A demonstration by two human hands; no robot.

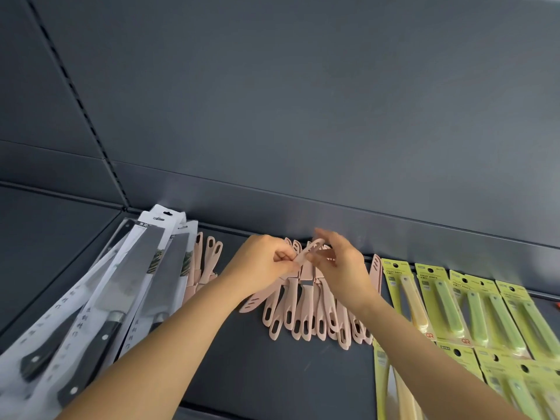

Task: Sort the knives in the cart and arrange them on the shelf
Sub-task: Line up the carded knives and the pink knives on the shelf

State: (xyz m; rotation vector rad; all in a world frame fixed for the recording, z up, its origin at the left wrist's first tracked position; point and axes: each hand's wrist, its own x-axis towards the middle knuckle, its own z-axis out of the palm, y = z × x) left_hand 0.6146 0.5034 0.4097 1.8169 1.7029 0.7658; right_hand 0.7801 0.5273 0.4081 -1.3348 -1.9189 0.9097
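A dark grey shelf [248, 368] holds sorted knives. Several pink knives [306, 310] lie side by side in the middle, handles toward me. Above that row, my left hand [266, 265] and my right hand [342, 265] both pinch one pink knife [307, 253], held slanted. At the left lie long packaged kitchen knives [127, 292] with black handles, stacked and overlapping. More pink knives [206, 262] lie just behind those packages. Green-carded fruit knives [472, 310] are lined up on the right.
The shelf's grey back panel [303, 116] rises right behind the knives, with a slotted upright [85, 110] at the left. A loose pink blade sheath [253, 301] lies beside the pink row. Bare shelf surface shows in front of the pink knives.
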